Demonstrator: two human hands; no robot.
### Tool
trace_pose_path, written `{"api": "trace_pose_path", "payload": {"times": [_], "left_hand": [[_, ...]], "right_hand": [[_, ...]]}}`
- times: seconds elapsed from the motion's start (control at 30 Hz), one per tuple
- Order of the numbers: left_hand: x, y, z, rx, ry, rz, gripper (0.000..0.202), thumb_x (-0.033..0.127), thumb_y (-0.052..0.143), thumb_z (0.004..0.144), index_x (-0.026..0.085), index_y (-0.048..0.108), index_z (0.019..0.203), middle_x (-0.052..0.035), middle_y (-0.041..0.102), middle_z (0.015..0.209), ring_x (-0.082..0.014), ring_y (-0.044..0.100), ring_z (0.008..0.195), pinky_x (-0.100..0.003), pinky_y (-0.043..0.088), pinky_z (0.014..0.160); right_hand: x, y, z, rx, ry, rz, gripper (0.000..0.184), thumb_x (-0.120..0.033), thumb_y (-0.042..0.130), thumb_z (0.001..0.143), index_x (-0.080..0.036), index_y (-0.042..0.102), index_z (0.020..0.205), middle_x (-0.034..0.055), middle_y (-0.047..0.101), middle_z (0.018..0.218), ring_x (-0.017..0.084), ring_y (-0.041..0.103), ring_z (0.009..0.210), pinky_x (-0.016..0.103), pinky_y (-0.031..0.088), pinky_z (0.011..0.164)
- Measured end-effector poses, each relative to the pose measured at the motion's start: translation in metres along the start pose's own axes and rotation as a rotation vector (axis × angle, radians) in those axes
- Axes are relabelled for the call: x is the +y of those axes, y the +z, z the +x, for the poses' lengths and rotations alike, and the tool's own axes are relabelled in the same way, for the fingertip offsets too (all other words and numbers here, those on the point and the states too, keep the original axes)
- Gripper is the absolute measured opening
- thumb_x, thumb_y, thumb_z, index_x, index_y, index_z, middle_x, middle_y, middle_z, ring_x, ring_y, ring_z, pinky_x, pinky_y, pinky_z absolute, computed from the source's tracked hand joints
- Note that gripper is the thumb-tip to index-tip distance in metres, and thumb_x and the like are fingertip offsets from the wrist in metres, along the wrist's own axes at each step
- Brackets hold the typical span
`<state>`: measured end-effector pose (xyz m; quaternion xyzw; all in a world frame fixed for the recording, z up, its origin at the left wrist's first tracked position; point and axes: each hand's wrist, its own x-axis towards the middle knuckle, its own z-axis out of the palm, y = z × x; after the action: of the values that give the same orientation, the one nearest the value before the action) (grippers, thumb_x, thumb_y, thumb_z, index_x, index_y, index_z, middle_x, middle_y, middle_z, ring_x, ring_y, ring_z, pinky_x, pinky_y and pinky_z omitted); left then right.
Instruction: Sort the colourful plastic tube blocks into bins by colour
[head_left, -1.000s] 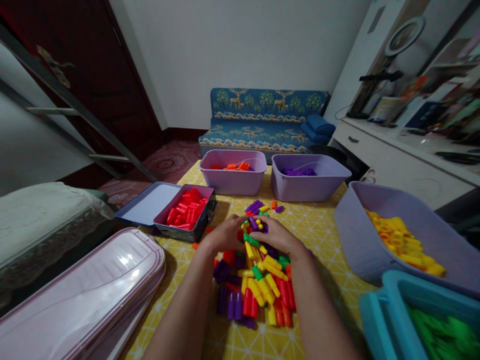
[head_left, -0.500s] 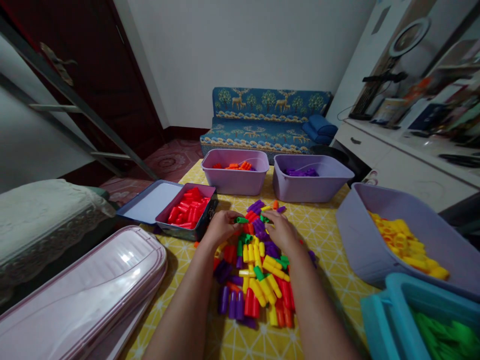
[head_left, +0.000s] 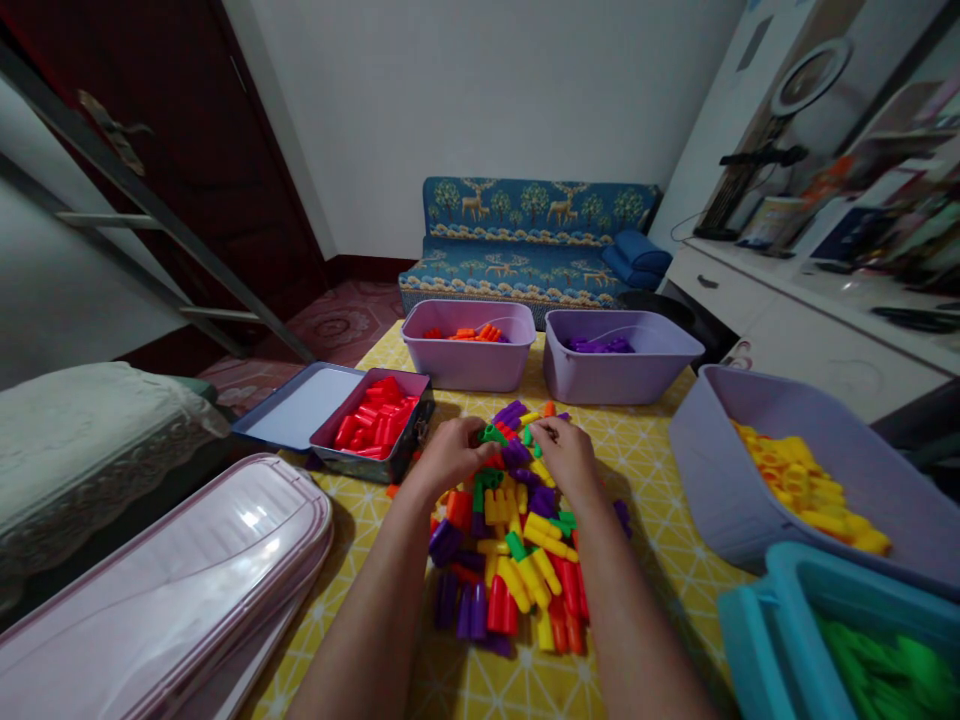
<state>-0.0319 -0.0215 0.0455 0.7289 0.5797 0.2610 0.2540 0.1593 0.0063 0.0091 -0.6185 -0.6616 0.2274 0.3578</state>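
My left hand [head_left: 452, 452] is closed in a pinch at the far left of a loose pile of plastic toy blocks. Between its thumb and fingers is a green tube-shaped block [head_left: 493, 434]. Opposite it, my right hand [head_left: 565, 450] has its fingertips drawn together over the pile's far end. Another green block [head_left: 528, 437] shows right beside those fingertips; whether they grip anything is hidden. Closer to me in the pile lie yellow blocks [head_left: 514, 585], red blocks [head_left: 501, 606] and purple blocks [head_left: 472, 610], with more green blocks [head_left: 517, 546] among them.
Behind the pile stand a purple bin with orange blocks [head_left: 469, 365] and one with purple blocks [head_left: 619, 380]. An open tin of red blocks [head_left: 375, 415] and pink lids [head_left: 172, 570] are left. A yellow-block bin [head_left: 712, 480] and a turquoise green-block bin [head_left: 780, 640] stand right.
My left hand has shifted slightly right with the green block. The fingertips of my right hand have drawn together and moved a little right, away from the green block beside them.
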Motion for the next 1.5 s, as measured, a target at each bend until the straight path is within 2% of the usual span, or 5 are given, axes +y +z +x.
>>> {"api": "trace_pose_path", "payload": {"times": [0.23, 0.67, 0.83, 1.17, 1.5], "left_hand": [[-0.006, 0.015, 0.003, -0.027, -0.037, 0.002, 0.012, 0.026, 0.062, 0.073, 0.014, 0.066, 0.072, 0.0008, 0.056, 0.06, -0.0111, 0.047, 0.058, -0.023, 0.026, 0.054], [-0.022, 0.031, 0.009, 0.082, -0.106, -0.003, 0.028, 0.044, 0.06, 0.078, 0.016, 0.062, 0.073, 0.0007, 0.053, 0.062, -0.0119, 0.045, 0.059, -0.022, 0.026, 0.053], [-0.021, 0.032, 0.009, 0.085, -0.115, 0.039, 0.029, 0.046, 0.058, 0.078, 0.017, 0.063, 0.074, 0.0001, 0.056, 0.063, -0.013, 0.047, 0.059, -0.023, 0.026, 0.054], [-0.019, 0.033, 0.009, 0.106, -0.072, -0.005, 0.031, 0.047, 0.056, 0.078, 0.017, 0.064, 0.075, 0.0002, 0.058, 0.063, -0.0134, 0.05, 0.06, -0.022, 0.028, 0.053], [-0.026, 0.038, 0.009, 0.131, -0.059, 0.026, 0.035, 0.051, 0.058, 0.076, 0.018, 0.059, 0.068, 0.0009, 0.054, 0.059, -0.0131, 0.047, 0.057, -0.022, 0.025, 0.051]], "right_hand": [[-0.002, 0.013, -0.005, -0.308, -0.063, 0.306, 0.025, -0.029, 0.074, 0.063, -0.018, 0.072, 0.086, 0.0012, 0.067, 0.071, 0.015, 0.059, 0.065, 0.024, 0.047, 0.058], [-0.082, -0.075, -0.021, 0.879, -0.238, 1.109, 0.027, -0.025, 0.069, 0.076, -0.02, 0.061, 0.101, 0.0009, 0.065, 0.097, 0.012, 0.067, 0.09, 0.031, 0.053, 0.085], [-0.082, -0.093, -0.033, 0.857, -0.123, 1.238, 0.019, -0.03, 0.065, 0.079, -0.019, 0.061, 0.095, -0.0002, 0.066, 0.089, 0.009, 0.067, 0.08, 0.025, 0.054, 0.076], [-0.047, -0.052, -0.027, 0.595, 0.298, 1.493, 0.022, -0.021, 0.072, 0.067, -0.016, 0.061, 0.085, 0.0002, 0.068, 0.079, 0.009, 0.066, 0.076, 0.022, 0.055, 0.073], [-0.065, -0.123, -0.065, 1.184, -0.168, 0.921, 0.05, -0.059, 0.012, 0.093, -0.035, 0.038, 0.129, 0.0033, 0.039, 0.144, 0.021, 0.044, 0.131, 0.047, 0.046, 0.096]]}}
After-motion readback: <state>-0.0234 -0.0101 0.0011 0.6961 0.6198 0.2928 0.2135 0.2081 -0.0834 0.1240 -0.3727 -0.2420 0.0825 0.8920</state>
